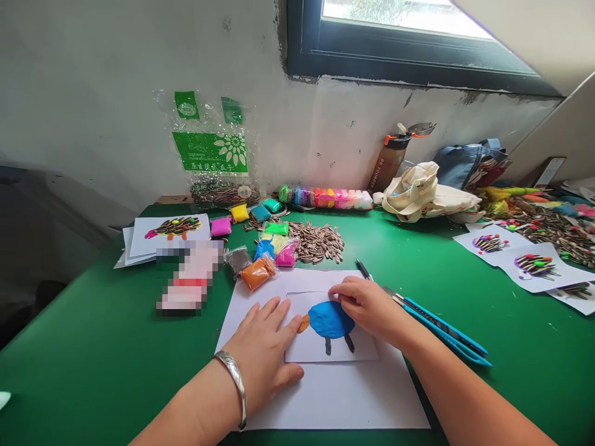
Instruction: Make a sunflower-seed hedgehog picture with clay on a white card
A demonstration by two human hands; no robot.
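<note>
Green table [93, 359] against a scuffed wall [102, 93] in the head view. Small card [302, 348] with a blue clay blob [328, 319] sits on a bigger white sheet [353, 396]. Left hand [267, 353] lies spread on it, gripping nothing. Fingers of the right hand [367, 303] curl at the blob's upper right, can't tell if they're pinching anything.

The worktop [93, 359] is viewed closely from near-side head height, forward and down toward the far wall [116, 111]
</note>
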